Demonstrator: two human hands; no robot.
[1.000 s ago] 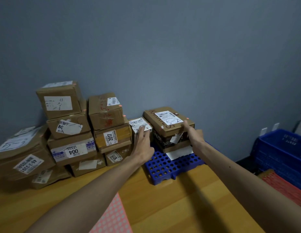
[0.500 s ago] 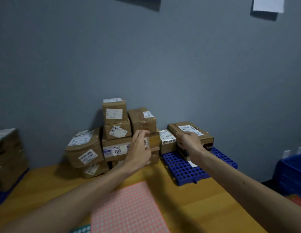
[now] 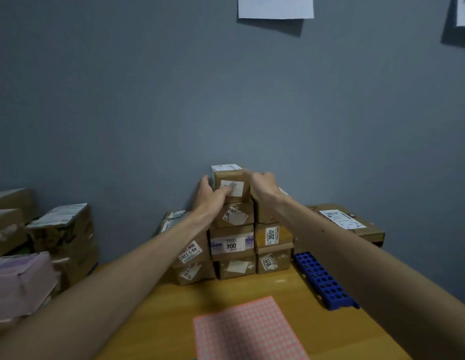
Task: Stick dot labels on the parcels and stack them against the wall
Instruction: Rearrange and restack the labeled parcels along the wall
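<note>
Dot sheet (image 3: 248, 331): pink sheet of dot labels, flat on the wooden table (image 3: 161, 315), nearest the camera, untouched.
Blue tray (image 3: 323, 280): perforated, on the table right of the stack.
Stacked parcels (image 3: 232, 245): cardboard boxes piled against the grey wall (image 3: 148, 100).
Left hand (image 3: 209, 194): on the left side of the top parcel (image 3: 230, 181), thumb across its front label, fingers curved round the box.
Right hand (image 3: 262, 184): at the top parcel's right side, fingers curled; blurred, so whether it truly grips cannot be told.
Top parcel: crowns the middle column, up against the wall.
Side parcels (image 3: 60, 229): off the table at far left.
</note>
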